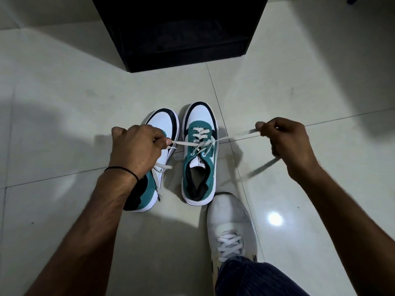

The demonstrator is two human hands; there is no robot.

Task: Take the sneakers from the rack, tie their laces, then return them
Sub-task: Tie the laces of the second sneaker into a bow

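- Sneakers off the rack [183, 33] and standing side by side on the tiled floor [64, 92], toes toward the dark rack; first step of the task judged done.
- Right-hand sneaker [199, 154] in work: laces [202, 144] crossed over the tongue and drawn out taut to both sides.
- Left hand [136, 150] closed in a pinch on one lace end, hovering over the left-hand sneaker [159, 133].
- Right hand [288, 142] pinching the other lace end between thumb and fingers, held out well to the side; tail of the lace blurred below it.
- Judged stage: first crossing being pulled tight; no bow or loops formed yet.
- Left-hand sneaker mostly hidden by the forearm; a loose lace end visible beside the wrist, so probably untied, not certain.
- Left to do: bow on this shoe, likely the other shoe, then both back onto the rack.
- Person's own white shoe [230, 227] planted just behind the heel.
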